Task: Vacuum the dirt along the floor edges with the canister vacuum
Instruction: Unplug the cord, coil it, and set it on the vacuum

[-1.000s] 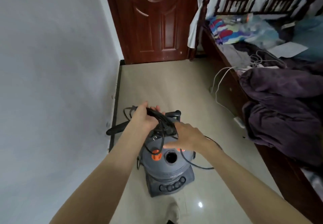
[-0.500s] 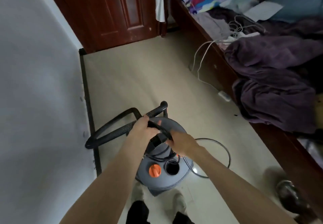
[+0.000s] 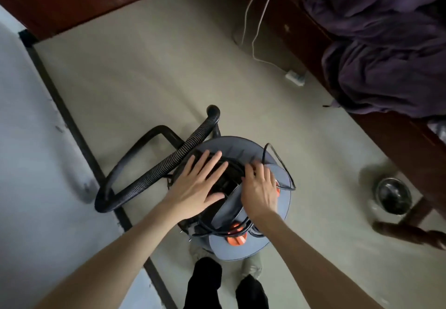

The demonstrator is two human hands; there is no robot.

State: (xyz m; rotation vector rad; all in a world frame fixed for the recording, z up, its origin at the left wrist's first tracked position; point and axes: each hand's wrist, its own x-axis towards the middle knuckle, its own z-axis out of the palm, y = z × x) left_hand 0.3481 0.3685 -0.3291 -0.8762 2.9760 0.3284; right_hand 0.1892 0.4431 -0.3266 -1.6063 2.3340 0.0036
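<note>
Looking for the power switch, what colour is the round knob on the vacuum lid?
Orange knob on the grey vacuum lid, clearest in the head view.

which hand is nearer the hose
Left. The left hand lies flat on the vacuum top beside the hose; the right hand is farther right.

Single head view, looking steeply down, close over canister vacuum [image 3: 241,188] on floor [image 3: 144,79].

A purple blanket [image 3: 386,50] hangs over the wooden bed frame [image 3: 391,130] well right of the hands, a white power strip [image 3: 295,77] lies ahead-right, and what appears to be a metal bowl [image 3: 393,196] sits rightward.
</note>
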